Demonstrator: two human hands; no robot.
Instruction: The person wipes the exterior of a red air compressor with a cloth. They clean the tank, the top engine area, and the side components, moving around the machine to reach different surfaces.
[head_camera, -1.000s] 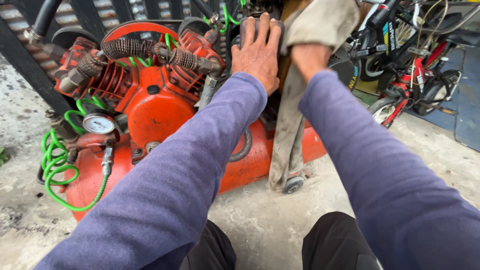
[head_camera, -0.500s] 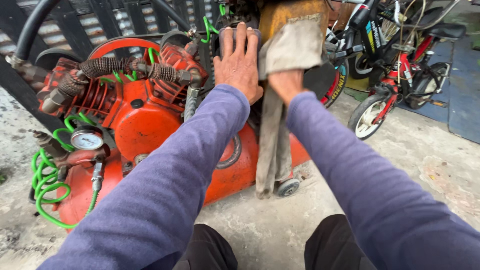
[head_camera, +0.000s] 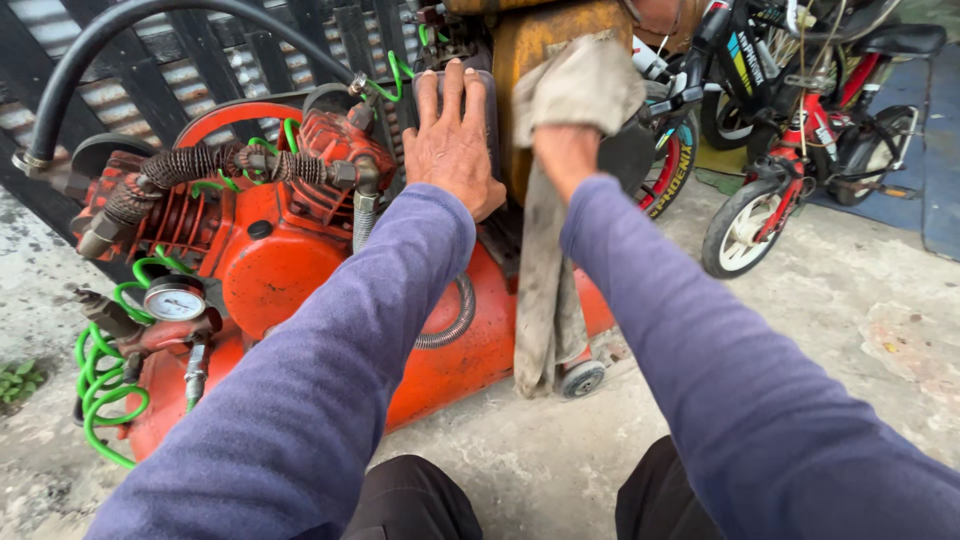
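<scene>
My left hand (head_camera: 452, 145) lies flat with fingers together against a dark grey cover (head_camera: 480, 100) on an orange air compressor (head_camera: 300, 260). My right hand (head_camera: 565, 150) is wrapped in a dirty grey rag (head_camera: 580, 90) and presses it on the yellow-orange motor housing (head_camera: 530, 50) just right of the cover. The rag's long tail (head_camera: 545, 300) hangs down to the floor beside a small caster wheel (head_camera: 582, 378). Both arms wear purple sleeves.
A pressure gauge (head_camera: 174, 298) and coiled green hose (head_camera: 100, 390) sit at the compressor's left end. A thick black hose (head_camera: 120, 25) arcs overhead. A red and black bicycle (head_camera: 800, 140) stands at the right. A black slatted fence (head_camera: 250, 50) is behind. Concrete floor below.
The view has shifted, so the compressor and bicycle sit further right and lower. My left hand stays on the cover, and my right hand with the rag has moved slightly on the housing.
</scene>
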